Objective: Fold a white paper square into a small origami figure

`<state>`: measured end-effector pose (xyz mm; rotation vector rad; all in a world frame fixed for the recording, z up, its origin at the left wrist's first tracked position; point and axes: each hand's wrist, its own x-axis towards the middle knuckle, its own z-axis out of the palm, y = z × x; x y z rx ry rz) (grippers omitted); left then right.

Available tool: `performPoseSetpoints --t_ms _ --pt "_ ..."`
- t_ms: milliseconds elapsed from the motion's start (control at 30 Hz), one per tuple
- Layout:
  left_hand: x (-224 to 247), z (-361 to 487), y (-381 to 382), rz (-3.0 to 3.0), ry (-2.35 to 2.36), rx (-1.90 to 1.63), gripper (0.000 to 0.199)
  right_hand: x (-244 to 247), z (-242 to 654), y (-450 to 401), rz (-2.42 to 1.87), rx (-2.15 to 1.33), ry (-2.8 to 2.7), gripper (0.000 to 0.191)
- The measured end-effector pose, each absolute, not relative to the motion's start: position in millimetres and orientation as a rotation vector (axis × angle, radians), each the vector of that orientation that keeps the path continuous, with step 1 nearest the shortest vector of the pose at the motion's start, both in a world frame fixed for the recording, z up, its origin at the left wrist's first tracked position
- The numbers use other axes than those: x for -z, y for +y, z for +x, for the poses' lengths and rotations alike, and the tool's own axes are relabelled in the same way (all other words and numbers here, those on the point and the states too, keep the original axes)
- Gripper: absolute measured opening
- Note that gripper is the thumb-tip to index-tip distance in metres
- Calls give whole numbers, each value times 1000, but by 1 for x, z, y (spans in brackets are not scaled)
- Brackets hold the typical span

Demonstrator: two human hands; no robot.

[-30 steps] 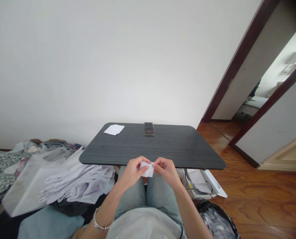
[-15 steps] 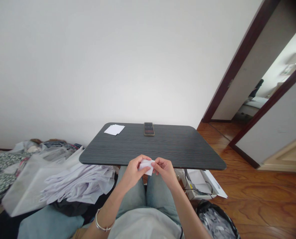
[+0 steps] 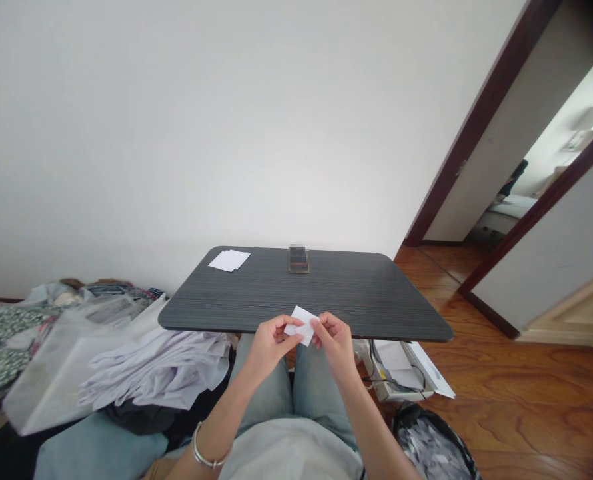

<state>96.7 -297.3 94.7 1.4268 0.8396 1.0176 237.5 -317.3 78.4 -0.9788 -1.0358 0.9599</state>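
Note:
A small piece of white folded paper (image 3: 303, 324) is held between both hands, over the near edge of the dark table (image 3: 346, 293). My left hand (image 3: 271, 341) pinches its left side between thumb and fingers. On its right side, my right hand (image 3: 334, 339) grips it the same way. White paper sheets (image 3: 229, 260) lie in a small stack at the table's far left. A small dark object with a clear, brownish-edged frame (image 3: 298, 259) sits near the middle of the far edge.
Left of the table are piled white cloth (image 3: 161, 367), plastic bags and clothes. At the lower right stand a white box (image 3: 401, 373) with cables and papers and a black bag (image 3: 434, 443) of grey scraps. A white wall rises behind the table.
The paper has turned and moved slightly up and right, so more of it shows above my fingers. My right hand has shifted slightly to the right.

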Motion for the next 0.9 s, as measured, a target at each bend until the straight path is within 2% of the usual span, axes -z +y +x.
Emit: performPoseSetpoints --t_ms 367,633,900 --pt "-99 99 -299 1484 936 -1025 15 -82 238 -318 -994 -1059 -1092 33" --pt "-96 101 -302 1550 904 -1155 21 -80 234 -318 -996 -956 -1057 31" --pt "-100 106 -300 1523 953 -1190 15 -84 235 -321 -956 -986 -997 29"
